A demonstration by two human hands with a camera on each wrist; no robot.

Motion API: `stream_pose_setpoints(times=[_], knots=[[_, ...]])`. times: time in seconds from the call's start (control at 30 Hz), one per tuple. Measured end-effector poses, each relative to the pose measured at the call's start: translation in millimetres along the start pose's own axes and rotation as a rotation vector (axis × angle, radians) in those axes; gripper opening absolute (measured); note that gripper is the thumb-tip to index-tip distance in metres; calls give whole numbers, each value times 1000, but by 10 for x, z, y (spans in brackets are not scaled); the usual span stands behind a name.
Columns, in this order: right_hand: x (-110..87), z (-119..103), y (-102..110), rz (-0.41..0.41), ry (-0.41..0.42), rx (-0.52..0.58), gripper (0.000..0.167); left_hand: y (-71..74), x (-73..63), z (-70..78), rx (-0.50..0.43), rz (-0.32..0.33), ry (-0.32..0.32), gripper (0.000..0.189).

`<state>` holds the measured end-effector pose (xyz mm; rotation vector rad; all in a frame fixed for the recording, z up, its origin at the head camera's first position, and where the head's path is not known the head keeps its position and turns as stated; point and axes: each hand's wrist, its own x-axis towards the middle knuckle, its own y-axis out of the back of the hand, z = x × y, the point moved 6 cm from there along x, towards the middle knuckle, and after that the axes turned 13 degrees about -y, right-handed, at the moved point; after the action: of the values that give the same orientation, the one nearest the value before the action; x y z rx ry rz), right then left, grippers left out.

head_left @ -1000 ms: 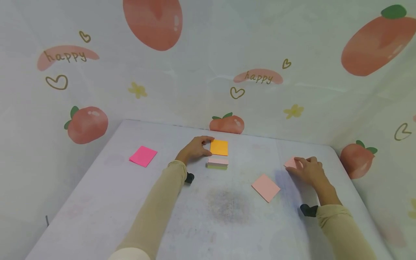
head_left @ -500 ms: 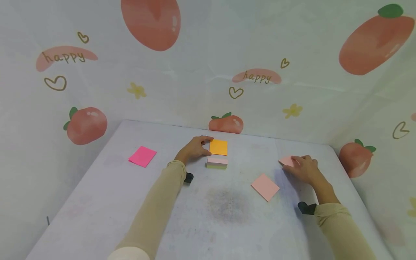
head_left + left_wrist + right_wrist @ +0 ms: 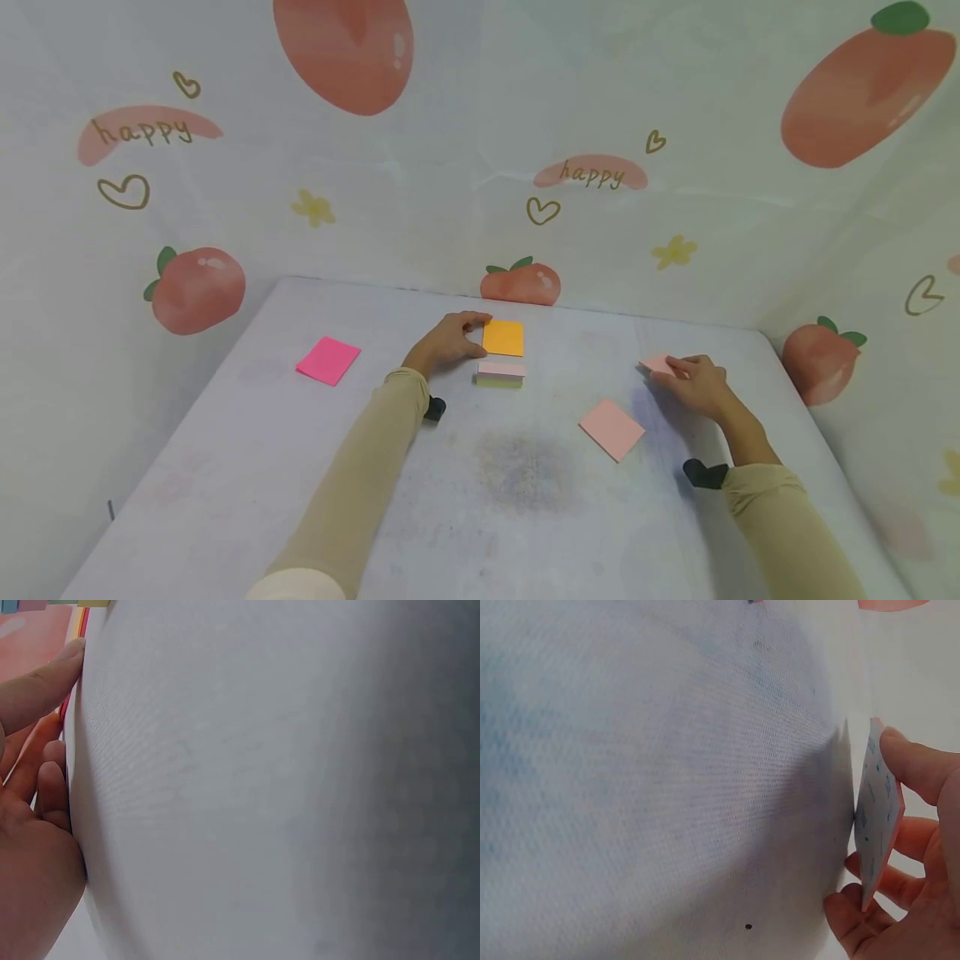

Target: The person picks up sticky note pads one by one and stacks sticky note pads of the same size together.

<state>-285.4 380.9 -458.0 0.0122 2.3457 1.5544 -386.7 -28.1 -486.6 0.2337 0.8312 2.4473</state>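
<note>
At the back middle of the table, my left hand (image 3: 447, 343) holds an orange sticky note pad (image 3: 503, 338) by its left side, thumb and index finger at two corners. In the left wrist view, the thumb lies against thin yellow and red edges. Just in front of that pad is a small stack (image 3: 500, 374) with pink on top and green below. At the right, my right hand (image 3: 697, 385) pinches a light pink sticky note pad (image 3: 656, 364) between thumb and fingers. The right wrist view has this pad (image 3: 880, 814) tilted on edge, its pale printed underside facing the camera.
Another light pink pad (image 3: 612, 430) lies flat, right of the table's middle. A bright pink pad (image 3: 328, 361) lies at the back left. A fruit-patterned cloth wall (image 3: 420, 200) rises behind the white table (image 3: 300, 483).
My right hand has moved left with the light pink pad, which now shows less of its top. My left hand has stayed at the orange pad.
</note>
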Motion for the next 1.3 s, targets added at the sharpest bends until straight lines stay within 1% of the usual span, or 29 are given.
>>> stream_pose_setpoints(times=[0.1, 0.17, 0.37, 0.5, 0.63, 0.77, 0.9, 1.13, 1.23, 1.3], knots=[[-5, -14, 4, 2, 12, 4, 78, 10, 1, 13, -2, -2, -7, 68], [-4, -14, 2, -4, 4, 20, 78, 13, 1, 18, -2, -4, -13, 67], [10, -6, 0, 14, -22, 149, 69, 19, 1, 27, 5, -4, -36, 67], [16, -21, 6, 48, -13, 215, 63, 18, 2, 27, -2, -1, -39, 67], [19, -44, -4, 56, -5, 239, 61, 17, -8, 31, -8, 0, -29, 67], [15, -69, -18, 52, 3, 239, 61, 16, -18, 26, -18, 2, -20, 67], [7, -99, -13, 79, 45, 261, 57, 13, -20, 22, -20, 0, -17, 67], [1, -184, 2, 142, 157, 335, 50, 5, -15, 26, -9, 0, -12, 67], [2, -223, -16, 147, 168, 339, 50, 6, -15, 27, -10, 5, -12, 67], [5, -245, -33, 140, 161, 341, 51, 7, -16, 24, -10, 8, -12, 66]])
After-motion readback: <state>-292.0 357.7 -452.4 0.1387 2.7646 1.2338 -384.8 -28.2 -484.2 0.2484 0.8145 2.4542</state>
